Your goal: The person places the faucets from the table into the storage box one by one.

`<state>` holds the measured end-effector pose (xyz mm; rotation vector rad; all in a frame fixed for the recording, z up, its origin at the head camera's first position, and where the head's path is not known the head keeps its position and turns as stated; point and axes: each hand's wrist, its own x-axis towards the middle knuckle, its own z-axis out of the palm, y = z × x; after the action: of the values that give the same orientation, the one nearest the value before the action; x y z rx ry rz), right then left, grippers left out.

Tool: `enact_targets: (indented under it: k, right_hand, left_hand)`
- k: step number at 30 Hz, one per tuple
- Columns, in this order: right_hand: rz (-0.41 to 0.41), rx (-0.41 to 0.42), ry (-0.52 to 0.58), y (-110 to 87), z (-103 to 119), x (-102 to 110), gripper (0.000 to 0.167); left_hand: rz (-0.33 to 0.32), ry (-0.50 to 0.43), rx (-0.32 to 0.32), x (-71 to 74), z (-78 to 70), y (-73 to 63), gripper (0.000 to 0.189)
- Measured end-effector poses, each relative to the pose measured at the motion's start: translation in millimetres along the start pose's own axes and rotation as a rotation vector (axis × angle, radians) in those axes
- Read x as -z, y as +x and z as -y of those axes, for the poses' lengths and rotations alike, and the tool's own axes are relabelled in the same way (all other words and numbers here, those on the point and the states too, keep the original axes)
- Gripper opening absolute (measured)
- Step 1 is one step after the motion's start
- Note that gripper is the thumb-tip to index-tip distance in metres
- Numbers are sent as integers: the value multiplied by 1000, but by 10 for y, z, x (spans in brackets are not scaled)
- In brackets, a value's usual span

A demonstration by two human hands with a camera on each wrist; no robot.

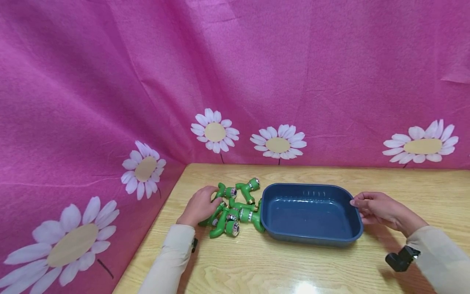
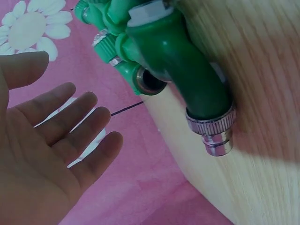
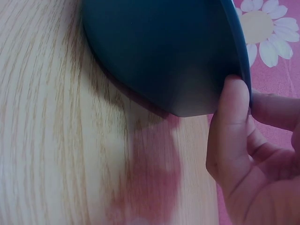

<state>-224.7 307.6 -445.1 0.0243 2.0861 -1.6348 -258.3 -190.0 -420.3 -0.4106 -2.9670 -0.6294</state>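
Several green plastic taps (image 1: 251, 216) with silvery collars and nozzles lie in a loose pile on the table, left of a dark blue rectangular basin (image 1: 312, 216). My left hand (image 1: 202, 206) is over the left side of the pile. In the left wrist view its fingers (image 2: 89, 136) are spread and hold nothing, apart from a green tap (image 2: 180, 70). With thumb and fingers my right hand (image 1: 382, 210) pinches the basin's right rim. The right wrist view shows the thumb (image 3: 233, 103) on the basin's outer wall (image 3: 164, 51). The basin's inside shows only its bare floor.
The light wood table (image 1: 279, 265) runs back to a pink cloth (image 1: 257, 73) printed with white daisies, which also hangs along the left. Some taps sit against the basin's left wall. A black device (image 1: 402, 258) is strapped at my right wrist.
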Motion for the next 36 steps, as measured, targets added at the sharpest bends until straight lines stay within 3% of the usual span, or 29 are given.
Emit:
enact_targets:
  k: [7,21,28,33,36]
  right_hand:
    - [-12,-5,-7,-9,-5,-1,13]
    - [-11,-5,-7,-4,-12,5,13]
    - [-16,-7,-17,0,1,20,13]
    - [-16,-8,-12,5,6,8,13]
    - [-20,-13,-21,8,11,-2,13]
  left_hand:
    - [43,17,46,-51,66,131,35]
    - [117,177,192,-59,116,297,32]
    - [177,190,304,-81,131,381,32]
    - [190,191,358,-125,164,435,21]
    - [196,180,394,-144,180,445,26]
